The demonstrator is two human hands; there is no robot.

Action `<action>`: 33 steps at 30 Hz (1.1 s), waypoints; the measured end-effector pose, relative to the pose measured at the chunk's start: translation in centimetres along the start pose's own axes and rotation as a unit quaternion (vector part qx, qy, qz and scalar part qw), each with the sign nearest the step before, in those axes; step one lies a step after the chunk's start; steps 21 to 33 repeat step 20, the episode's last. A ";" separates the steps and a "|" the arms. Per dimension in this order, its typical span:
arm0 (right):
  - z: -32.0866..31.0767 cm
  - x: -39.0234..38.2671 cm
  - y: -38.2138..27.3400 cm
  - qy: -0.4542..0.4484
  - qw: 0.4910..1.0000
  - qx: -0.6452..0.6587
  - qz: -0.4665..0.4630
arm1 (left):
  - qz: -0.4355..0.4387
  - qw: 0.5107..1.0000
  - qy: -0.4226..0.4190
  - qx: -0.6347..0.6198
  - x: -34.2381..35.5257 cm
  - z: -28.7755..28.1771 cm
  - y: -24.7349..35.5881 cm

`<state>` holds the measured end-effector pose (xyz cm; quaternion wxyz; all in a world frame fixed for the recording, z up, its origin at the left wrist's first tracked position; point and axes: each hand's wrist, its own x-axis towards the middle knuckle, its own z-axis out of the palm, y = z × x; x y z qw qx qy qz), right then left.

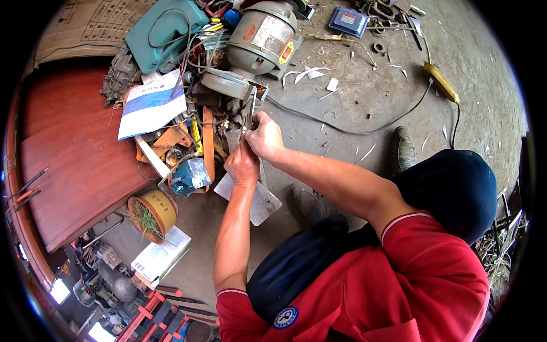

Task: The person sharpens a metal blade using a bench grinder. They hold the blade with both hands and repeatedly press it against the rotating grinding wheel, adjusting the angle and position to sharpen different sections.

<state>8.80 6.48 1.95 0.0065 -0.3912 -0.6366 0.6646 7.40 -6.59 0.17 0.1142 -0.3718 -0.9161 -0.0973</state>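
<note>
A grey bench grinder (261,40) stands on the floor ahead of me, its round wheel housing (227,84) toward me. My right hand (265,137) is closed around a thin metal strip (251,108), whose far end reaches the near side of the wheel housing. Whether it touches the wheel cannot be made out. Just below and to the left, my left hand (242,165) is closed too, pressed against the right one. Its fingers wrap the lower part of the same strip, mostly hidden.
Left of my hands lie a blue-and-white paper sheet (154,102), wooden pieces (208,142) and cables. A teal case (165,34) leans behind them. A round tub of green stalks (162,208) stands nearer. A power cord runs right to a yellow socket strip (441,82). Scraps litter the concrete.
</note>
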 end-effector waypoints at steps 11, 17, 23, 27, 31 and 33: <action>-0.4 0.5 -0.4 0.009 0.998 -0.054 -0.005 | -0.020 0.999 0.015 -0.032 0.5 -0.1 0.8; -0.4 0.6 -0.3 0.010 0.999 -0.041 0.000 | -0.022 0.999 -0.005 -0.025 0.5 0.1 0.6; -0.2 0.9 0.0 0.011 0.999 -0.032 -0.002 | -0.016 1.000 -0.012 -0.016 0.5 0.2 0.5; -0.2 0.9 0.0 0.011 0.999 -0.032 -0.002 | -0.016 1.000 -0.012 -0.016 0.5 0.2 0.5; -0.2 0.9 0.0 0.011 0.999 -0.032 -0.002 | -0.016 1.000 -0.012 -0.016 0.5 0.2 0.5; -0.2 0.9 0.0 0.011 0.999 -0.032 -0.002 | -0.016 1.000 -0.012 -0.016 0.5 0.2 0.5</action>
